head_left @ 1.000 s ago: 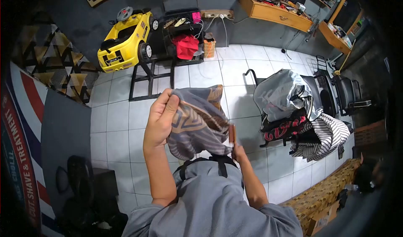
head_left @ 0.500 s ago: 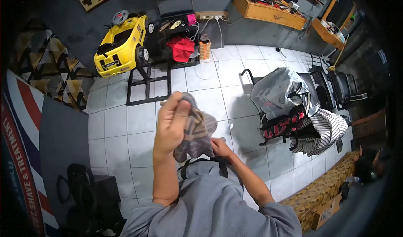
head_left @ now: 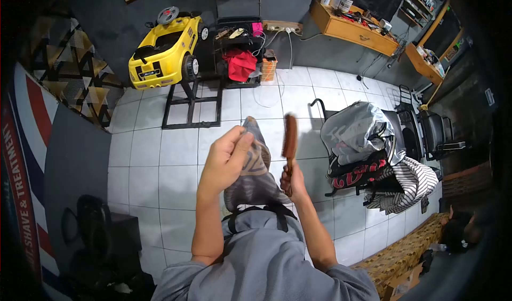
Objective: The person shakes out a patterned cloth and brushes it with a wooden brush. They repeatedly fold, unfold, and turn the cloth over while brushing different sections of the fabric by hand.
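Observation:
My left hand [head_left: 226, 154] is closed on the upper part of a grey and brown patterned cloth [head_left: 249, 186]. The cloth hangs in front of my waist, its lower end reaching the dark straps at my middle. In my right hand [head_left: 294, 181], fingers wrapped around the handle, is a brown brush [head_left: 290, 138] held upright just right of the cloth. Its head is slightly blurred and apart from the cloth.
Ahead on the left, a yellow toy car [head_left: 162, 53] sits on a black metal stand [head_left: 168, 124]. A black cart [head_left: 226, 82] holds a red cloth. Rightward are a chair with a plastic-covered bundle [head_left: 354, 130] and striped cloth [head_left: 413, 181], and a person [head_left: 461, 231] at lower right.
The brush has come up into sight in my right hand, which was low against the cloth. The cloth now hangs longer below my left hand, and the view has shifted slightly.

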Motion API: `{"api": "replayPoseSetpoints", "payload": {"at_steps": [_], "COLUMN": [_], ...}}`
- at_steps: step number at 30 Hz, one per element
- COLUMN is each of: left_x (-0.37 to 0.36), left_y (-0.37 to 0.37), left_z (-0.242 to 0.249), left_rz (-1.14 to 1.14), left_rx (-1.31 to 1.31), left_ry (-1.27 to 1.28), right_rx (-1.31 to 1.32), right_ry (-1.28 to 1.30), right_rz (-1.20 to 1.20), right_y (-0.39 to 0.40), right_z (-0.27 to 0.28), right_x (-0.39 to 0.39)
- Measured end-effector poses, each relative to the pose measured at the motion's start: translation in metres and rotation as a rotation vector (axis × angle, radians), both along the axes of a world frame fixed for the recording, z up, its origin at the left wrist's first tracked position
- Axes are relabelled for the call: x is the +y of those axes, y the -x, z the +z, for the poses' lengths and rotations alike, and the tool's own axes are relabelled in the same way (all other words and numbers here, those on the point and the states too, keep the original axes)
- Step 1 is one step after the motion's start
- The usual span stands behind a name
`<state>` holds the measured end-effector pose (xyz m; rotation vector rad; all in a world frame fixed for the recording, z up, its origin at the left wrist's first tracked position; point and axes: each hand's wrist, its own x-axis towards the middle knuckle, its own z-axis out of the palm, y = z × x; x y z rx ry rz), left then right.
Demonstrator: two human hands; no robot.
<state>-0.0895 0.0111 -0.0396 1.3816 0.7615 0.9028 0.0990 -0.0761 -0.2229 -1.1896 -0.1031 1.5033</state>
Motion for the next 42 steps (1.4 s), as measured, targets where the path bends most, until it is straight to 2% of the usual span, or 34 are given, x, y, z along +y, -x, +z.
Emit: {"api": "replayPoseSetpoints", "payload": {"at_steps": [3,5,6,7,8,9,11,12,13,14,16,17,18,19,21,22,23,25,28,29,30,31,32,35,36,37,38,39,40,42], "left_x": [-0.002,-0.005,-0.006,-0.006,-0.007,-0.006,-0.011,-0.01,-0.009,-0.008,-0.01,-0.01,-0.01,-0.002,0.0,0.002,0.004,0.003,0.002,0.003,0.004,0.004,0.0,0.007,0.006,0.009,0.013,0.017,0.02,0.024], "left_y": [-0.016,-0.027,-0.029,-0.03,-0.035,-0.032,-0.028,-0.025,-0.021,-0.016,-0.008,-0.005,-0.004,-0.004,-0.007,-0.01,-0.014,-0.02,-0.033,-0.037,-0.04,-0.042,-0.04,-0.038,-0.035,-0.031,-0.026,-0.023,-0.023,-0.012], "left_z": [-0.003,0.003,0.004,0.004,0.002,-0.002,0.017,0.021,0.023,0.027,0.039,0.043,0.042,0.029,0.021,0.014,0.006,-0.001,-0.005,-0.009,-0.013,-0.009,0.0,0.002,0.01,0.013,0.015,0.018,0.024,0.025], "left_rz": [-0.005,0.043,0.058,0.075,0.14,0.136,0.297,0.335,0.374,0.414,0.359,0.33,0.325,0.255,0.223,0.223,0.223,0.228,0.225,0.243,0.262,0.283,0.3,0.323,0.322,0.335,0.348,0.364,0.486,0.509], "left_rx": [-0.012,0.001,0.045,0.088,-0.025,-0.118,-0.11,-0.168,-0.226,-0.284,-0.324,-0.345,-0.234,-0.228,-0.099,-0.083,-0.068,-0.053,-0.078,-0.044,-0.01,0.023,0.061,-0.057,-0.078,-0.122,-0.166,-0.214,-0.236,-0.301], "left_ry": [-0.023,-0.066,-0.138,-0.211,-0.25,-0.168,-0.139,-0.169,-0.201,-0.233,-0.19,-0.17,-0.119,-0.1,-0.086,-0.084,-0.081,-0.063,-0.047,-0.107,-0.167,-0.228,-0.164,-0.255,-0.207,-0.186,-0.161,-0.136,-0.211,-0.192], "right_rx": [0.13,-0.218,-0.606,-1.031,-0.95,-0.857,-1.247,-1.263,-1.294,-1.322,-1.27,-1.253,-1.233,-1.214,-1.03,-0.627,-0.227,-0.027,0.096,0.088,-0.083,-0.138,-0.183,-0.261,-0.421,-1.035,-1.238,-1.388,-1.323,-1.29], "right_ry": [-0.227,-0.218,-0.4,-0.699,-0.549,-0.393,-0.251,-0.089,-0.043,0.003,0.261,0.379,0.49,0.589,0.334,0.34,0.334,0.202,-0.132,-0.249,-0.166,-0.338,-0.515,-0.314,-0.217,-0.372,-0.006,0.107,0.234,0.433], "right_rz": [0.002,0.115,0.235,0.175,0.371,0.561,0.778,0.997,1.146,1.295,1.441,1.343,1.23,1.108,0.697,0.511,0.321,0.167,0.181,0.253,0.195,0.267,0.322,0.482,0.593,0.551,0.919,1.107,1.139,1.206], "right_y": [0.021,0.04,0.042,0.049,0.048,0.045,0.033,0.019,-0.002,-0.019,-0.023,-0.035,-0.046,-0.058,-0.055,-0.044,-0.027,0.001,0.022,0.029,0.043,0.048,0.053,0.053,0.048,0.046,0.029,0.014,-0.001,-0.033], "right_z": [0.082,0.084,0.064,0.041,0.012,-0.018,-0.076,-0.114,-0.183,-0.229,-0.13,-0.177,-0.223,-0.269,-0.246,-0.194,-0.119,-0.011,0.075,0.09,0.08,0.072,0.065,0.025,-0.004,-0.028,-0.074,-0.099,-0.115,-0.197], "right_x": [-0.002,-0.007,-0.011,-0.006,-0.007,-0.011,-0.021,-0.031,-0.053,-0.067,-0.075,-0.082,-0.089,-0.096,-0.083,-0.063,-0.039,-0.015,-0.012,-0.016,-0.019,-0.02,-0.02,-0.02,-0.02,-0.024,-0.029,-0.04,-0.051,-0.08]}}
